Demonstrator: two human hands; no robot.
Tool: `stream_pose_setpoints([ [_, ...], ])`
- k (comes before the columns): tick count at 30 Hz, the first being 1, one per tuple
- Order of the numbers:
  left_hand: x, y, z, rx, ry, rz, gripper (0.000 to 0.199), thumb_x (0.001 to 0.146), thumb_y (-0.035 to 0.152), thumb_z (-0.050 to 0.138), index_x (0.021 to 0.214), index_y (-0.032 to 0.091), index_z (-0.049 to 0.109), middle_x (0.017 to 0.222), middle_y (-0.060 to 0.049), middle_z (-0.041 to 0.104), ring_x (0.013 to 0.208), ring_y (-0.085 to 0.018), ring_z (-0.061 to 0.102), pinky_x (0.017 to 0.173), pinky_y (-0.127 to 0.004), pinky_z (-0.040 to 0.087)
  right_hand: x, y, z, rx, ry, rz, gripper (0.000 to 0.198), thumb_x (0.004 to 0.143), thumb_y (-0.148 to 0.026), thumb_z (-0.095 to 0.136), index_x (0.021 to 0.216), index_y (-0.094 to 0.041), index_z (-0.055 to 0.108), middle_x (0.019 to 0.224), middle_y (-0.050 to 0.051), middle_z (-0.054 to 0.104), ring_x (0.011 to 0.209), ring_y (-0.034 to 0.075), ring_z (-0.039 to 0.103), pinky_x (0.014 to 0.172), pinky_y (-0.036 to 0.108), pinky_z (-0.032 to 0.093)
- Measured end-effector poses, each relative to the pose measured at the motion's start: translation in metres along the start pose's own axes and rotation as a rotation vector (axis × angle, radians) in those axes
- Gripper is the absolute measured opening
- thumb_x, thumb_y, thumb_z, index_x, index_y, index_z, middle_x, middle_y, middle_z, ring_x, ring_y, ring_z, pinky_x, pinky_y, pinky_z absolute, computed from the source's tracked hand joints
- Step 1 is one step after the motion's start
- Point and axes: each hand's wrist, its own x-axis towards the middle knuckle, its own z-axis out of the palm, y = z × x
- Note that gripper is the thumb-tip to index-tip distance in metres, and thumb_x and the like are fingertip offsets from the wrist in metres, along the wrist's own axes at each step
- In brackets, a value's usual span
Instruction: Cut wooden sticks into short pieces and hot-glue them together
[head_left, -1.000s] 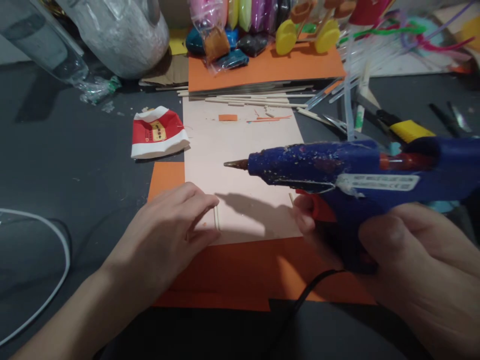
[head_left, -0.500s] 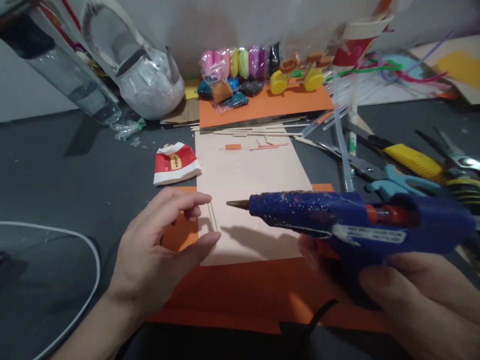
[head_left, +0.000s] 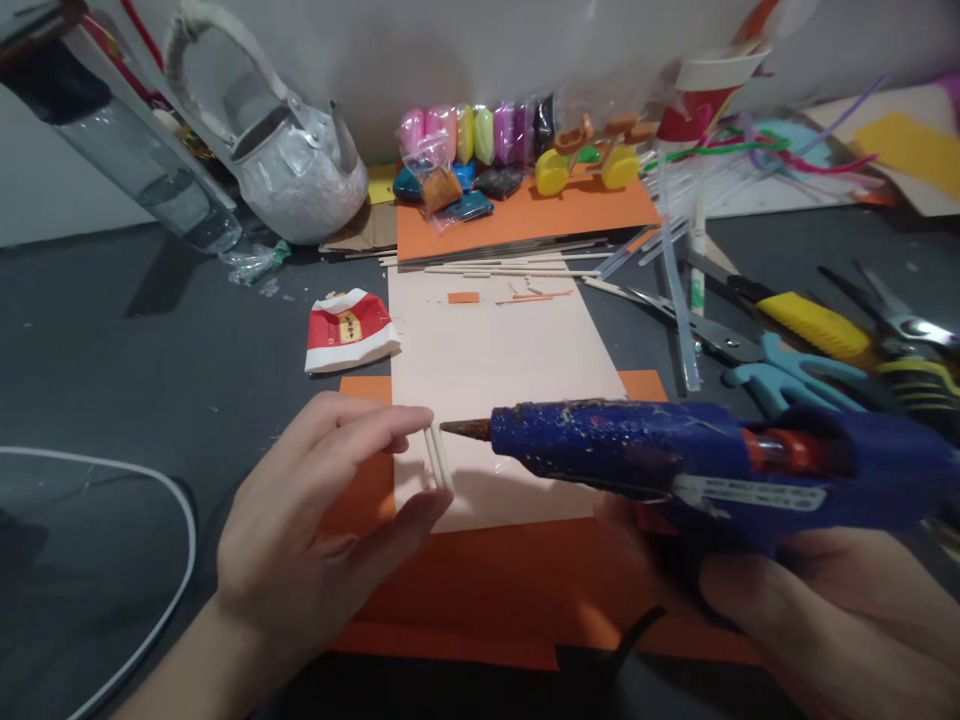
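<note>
My left hand (head_left: 322,520) pinches a pair of short wooden sticks (head_left: 438,458) by their ends, between the thumb and a fingertip. The sticks stand side by side over a pale sheet of paper (head_left: 502,350). In my right hand (head_left: 795,600) is a blue hot glue gun (head_left: 615,445), held by its handle and pointing left. Its metal nozzle is close to the upper end of the sticks; I cannot tell whether it touches them. Orange paper (head_left: 480,590) lies under the pale sheet.
Blue-handled scissors (head_left: 780,375), a yellow cutter (head_left: 817,325) and a glue stick (head_left: 679,300) lie at right. A crumpled red-and-white paper cup (head_left: 352,330) is at left. Behind are a silver kettle (head_left: 300,185), a water bottle (head_left: 142,165), bagged clay (head_left: 469,150) and a yellow-wheeled model (head_left: 589,160).
The glue gun's nozzle has come nearer to the sticks, moving slightly left and down. My left hand has shifted a little right and down with the sticks, which now show more clearly as a pair.
</note>
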Motion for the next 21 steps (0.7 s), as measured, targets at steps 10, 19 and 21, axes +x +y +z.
stream_pose_setpoints([
  [10, -0.001, 0.0, -0.001, -0.027, -0.022, -0.012, 0.041, 0.087, 0.017, 0.066, 0.123, 0.03, 0.052, 0.104, -0.002, 0.063, 0.092, -0.019, 0.062, 0.078, -0.034, 0.053, 0.001, -0.003, 0.002, -0.016, 0.016, -0.001, 0.031, 0.075, -0.057, 0.073, 0.065, -0.028, 0.073, 0.058, 0.001, 0.07, 0.049, 0.021, 0.063, 0.043, 0.027, 0.055],
  [19, 0.0, -0.002, 0.004, -0.095, 0.12, 0.092, 0.043, 0.081, 0.011, 0.073, 0.121, 0.022, 0.061, 0.102, -0.004, 0.065, 0.089, -0.018, 0.061, 0.073, -0.032, 0.052, 0.011, -0.009, 0.001, -0.209, 0.054, -0.2, 0.023, 0.077, -0.06, 0.07, 0.068, -0.039, 0.076, 0.059, -0.005, 0.073, 0.051, 0.02, 0.07, 0.044, 0.023, 0.058],
  [21, 0.0, -0.003, 0.005, -0.106, 0.116, 0.083, 0.044, 0.081, 0.01, 0.072, 0.122, 0.023, 0.061, 0.102, -0.004, 0.065, 0.09, -0.018, 0.061, 0.073, -0.032, 0.052, 0.011, -0.01, 0.002, -0.239, 0.067, -0.238, 0.024, 0.078, -0.064, 0.067, 0.075, -0.042, 0.077, 0.059, -0.005, 0.074, 0.052, 0.02, 0.071, 0.045, 0.022, 0.058],
])
